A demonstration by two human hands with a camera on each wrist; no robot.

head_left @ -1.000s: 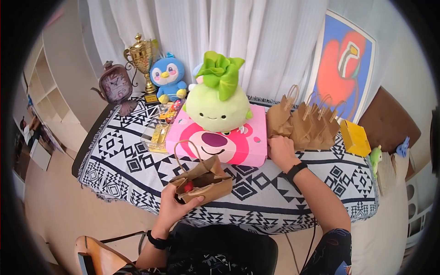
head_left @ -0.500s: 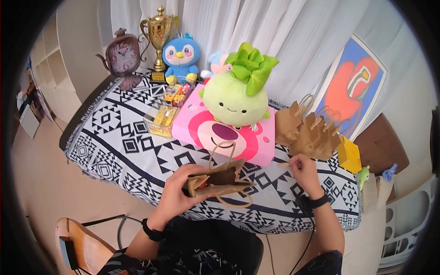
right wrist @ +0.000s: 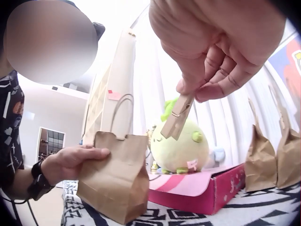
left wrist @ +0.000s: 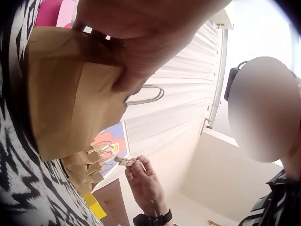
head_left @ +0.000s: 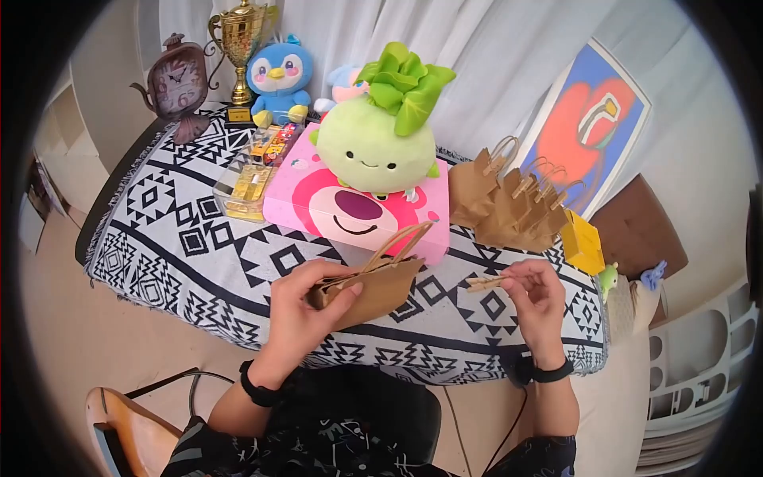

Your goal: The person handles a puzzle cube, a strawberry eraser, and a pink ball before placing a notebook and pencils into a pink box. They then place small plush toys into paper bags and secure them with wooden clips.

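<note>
My left hand [head_left: 306, 314] grips a small brown paper bag [head_left: 381, 292] near its top edge, thumb on the front face. The bag's mouth is pressed nearly flat, and its twisted paper handles [right wrist: 123, 110] stand up. To the right, my right hand [head_left: 540, 298] pinches a wooden clothespin [head_left: 485, 283] between thumb and fingertips. In the right wrist view the clothespin [right wrist: 178, 117] points downward, its metal spring showing. A gap separates the clothespin from the bag. The inside of the bag is hidden.
Behind the bag, a pink bear-face box [head_left: 286, 208] carries a green plush [head_left: 373, 151]. Several clipped paper bags [head_left: 517, 211] and a yellow box [head_left: 582, 242] stand at the right. Clear plastic cases [head_left: 242, 191], a trophy [head_left: 241, 40], a clock [head_left: 178, 83] and a blue plush [head_left: 280, 75] are at the left.
My right hand has come back from beside the standing bags with the clothespin. The bag in my left hand, open before with something red inside, is now pressed together at the top.
</note>
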